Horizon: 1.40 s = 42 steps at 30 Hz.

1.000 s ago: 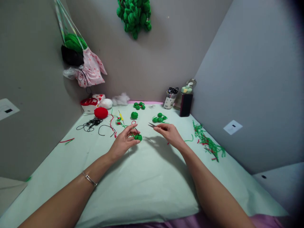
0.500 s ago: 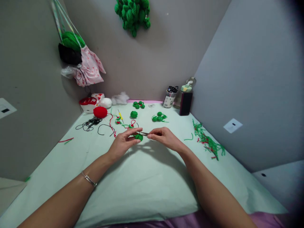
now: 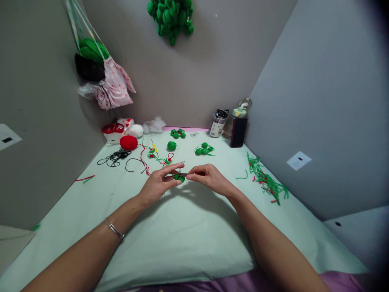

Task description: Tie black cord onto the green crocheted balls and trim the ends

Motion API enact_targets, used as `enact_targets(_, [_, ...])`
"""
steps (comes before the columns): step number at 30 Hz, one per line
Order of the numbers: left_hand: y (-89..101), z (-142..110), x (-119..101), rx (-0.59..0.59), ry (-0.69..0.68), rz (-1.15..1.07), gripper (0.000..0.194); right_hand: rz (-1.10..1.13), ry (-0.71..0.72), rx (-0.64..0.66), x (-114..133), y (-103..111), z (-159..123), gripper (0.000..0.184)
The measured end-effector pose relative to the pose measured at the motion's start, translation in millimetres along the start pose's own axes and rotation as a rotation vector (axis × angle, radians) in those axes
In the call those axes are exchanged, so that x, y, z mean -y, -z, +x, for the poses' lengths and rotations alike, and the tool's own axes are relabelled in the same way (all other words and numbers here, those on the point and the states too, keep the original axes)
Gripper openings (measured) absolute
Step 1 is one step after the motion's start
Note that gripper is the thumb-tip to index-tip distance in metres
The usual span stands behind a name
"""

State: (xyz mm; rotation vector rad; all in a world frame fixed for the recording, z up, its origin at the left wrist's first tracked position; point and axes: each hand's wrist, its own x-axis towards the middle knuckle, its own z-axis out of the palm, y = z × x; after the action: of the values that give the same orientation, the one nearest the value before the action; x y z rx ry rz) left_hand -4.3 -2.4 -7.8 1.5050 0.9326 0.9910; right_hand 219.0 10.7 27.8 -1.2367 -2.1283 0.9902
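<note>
My left hand (image 3: 158, 184) pinches a small green yarn piece (image 3: 180, 177) just above the pale green table cover (image 3: 188, 227). My right hand (image 3: 209, 178) is closed on small scissors (image 3: 182, 174), whose thin metal blades point left and lie against the green piece. The two hands almost touch at the middle of the table. A silver bracelet (image 3: 114, 229) sits on my left wrist.
Behind the hands lie green yarn balls (image 3: 204, 150), a red yarn ball (image 3: 128, 142), black thread (image 3: 114, 157) and red and green strands. Green yarn scraps (image 3: 266, 180) pile at the right. A cup of pens (image 3: 217, 124), a bottle and a dark phone (image 3: 238, 132) stand at the back wall.
My right hand has brought the scissors leftward from behind the green piece until the blades meet it. My left hand has kept its hold, barely moving.
</note>
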Motion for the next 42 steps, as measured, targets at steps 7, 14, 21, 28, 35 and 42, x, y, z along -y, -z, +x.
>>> enact_targets(7, [2.6,2.0,1.0,-0.014,0.009,-0.02,0.053,0.049,-0.01,-0.017,-5.9,7.9,1.5,0.041])
enact_targets(14, [1.3,3.2,-2.9,-0.075,-0.013,-0.128,0.064,-0.202,-0.106,-0.42,-27.7,15.6,9.3,0.032])
enact_targets(21, [-8.5,0.4,-2.9,-0.028,0.004,-0.25,0.069,0.597,0.068,-0.009,-6.1,-27.7,9.1,0.035])
enact_targets(28, [-9.3,0.9,0.6,-0.091,0.032,-0.223,0.066,0.586,0.048,-0.159,-5.6,-42.2,12.0,0.028])
enact_targets(35, [-9.3,2.8,-0.8,-0.152,0.036,-0.182,0.062,0.809,-0.05,-0.163,0.5,-45.6,14.6,0.042])
enact_targets(42, [-15.0,1.6,-0.6,-0.178,-0.079,-0.18,0.056,0.971,-0.137,0.091,8.6,-44.0,11.1,0.056])
